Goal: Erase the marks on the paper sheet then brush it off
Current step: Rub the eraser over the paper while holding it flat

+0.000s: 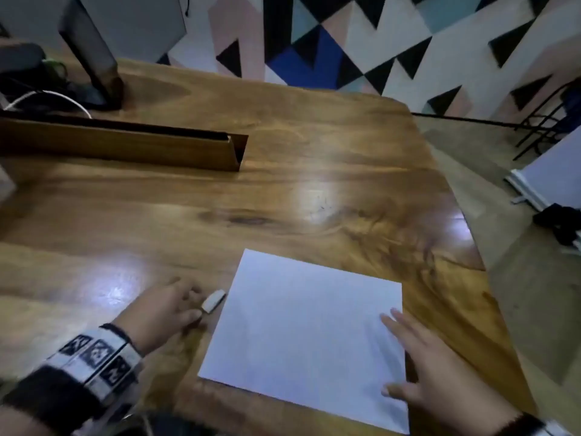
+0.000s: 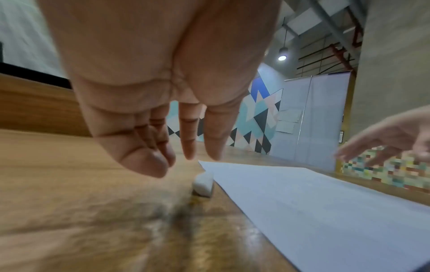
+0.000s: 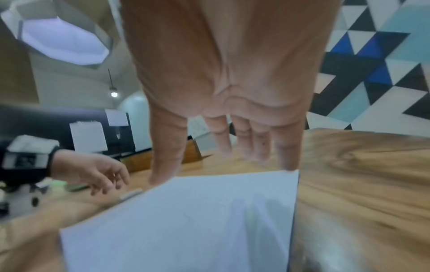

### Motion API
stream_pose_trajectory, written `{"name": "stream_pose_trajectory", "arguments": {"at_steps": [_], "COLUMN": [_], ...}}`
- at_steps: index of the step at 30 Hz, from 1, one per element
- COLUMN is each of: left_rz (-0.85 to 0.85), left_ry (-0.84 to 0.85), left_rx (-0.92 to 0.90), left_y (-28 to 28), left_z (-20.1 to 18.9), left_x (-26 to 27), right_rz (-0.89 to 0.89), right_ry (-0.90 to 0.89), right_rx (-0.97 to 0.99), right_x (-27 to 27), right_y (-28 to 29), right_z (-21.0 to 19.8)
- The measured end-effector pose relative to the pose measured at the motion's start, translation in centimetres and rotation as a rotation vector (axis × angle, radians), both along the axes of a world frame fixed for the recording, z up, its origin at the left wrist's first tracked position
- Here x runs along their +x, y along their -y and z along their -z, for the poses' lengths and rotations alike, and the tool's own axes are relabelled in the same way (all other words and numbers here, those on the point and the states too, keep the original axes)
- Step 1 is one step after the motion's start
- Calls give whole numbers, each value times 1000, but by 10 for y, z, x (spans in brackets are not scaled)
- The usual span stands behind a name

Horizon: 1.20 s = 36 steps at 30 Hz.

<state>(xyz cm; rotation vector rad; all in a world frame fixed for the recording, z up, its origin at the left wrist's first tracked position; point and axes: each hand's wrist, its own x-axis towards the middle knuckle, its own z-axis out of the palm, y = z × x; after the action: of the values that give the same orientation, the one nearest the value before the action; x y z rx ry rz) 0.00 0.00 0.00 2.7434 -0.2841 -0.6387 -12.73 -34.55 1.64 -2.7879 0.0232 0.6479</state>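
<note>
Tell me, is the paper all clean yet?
Done, it seems: no marks show on the paper, though the views are blurry. The eraser lies on the table beside it, under the open left hand, ungripped. In hand: the open right hand hovers flat at the paper's right edge. Left: maybe brushing; I can't see crumbs.
</note>
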Motion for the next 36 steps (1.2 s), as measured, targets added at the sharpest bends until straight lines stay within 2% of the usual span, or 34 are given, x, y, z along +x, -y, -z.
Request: {"name": "stream_pose_trajectory", "arguments": {"at_steps": [2,4,10,17,18,21,23,25,26,28,34,36], "left_rz": [-61,-69,-47,146,155,149,146,122,115,121,210,182], "left_ry": [5,-18,17,93,105,117,95,63,42,2,-71,-81], "left_rx": [-36,-56,-42,-201,-203,-192,-177,-167,-169,-156,36,32], "left_y": [6,12,18,28,29,28,28,29,31,35,54,60], "left_z": [9,17,35,40,42,44,43,39,37,31,15,11], "left_x": [6,5,8,2,1,-1,-1,2,4,8,27,36], "right_rz": [41,32,10,40,46,-20,-115,-158,-169,-186,-207,-199], "right_ry": [-155,-168,-259,-282,-268,-58,2,-16,-19,1,20,25], "right_rx": [-21,-102,-114,-79,-79,-176,-114,37,49,42,13,28], "right_x": [18,32,40,24,23,38,61,83,95,108,108,105], "right_y": [-6,-14,-34,-43,-44,-54,-72,-94,-104,-115,-115,-114], "right_z": [8,16,44,45,46,39,37,41,43,54,65,66]}}
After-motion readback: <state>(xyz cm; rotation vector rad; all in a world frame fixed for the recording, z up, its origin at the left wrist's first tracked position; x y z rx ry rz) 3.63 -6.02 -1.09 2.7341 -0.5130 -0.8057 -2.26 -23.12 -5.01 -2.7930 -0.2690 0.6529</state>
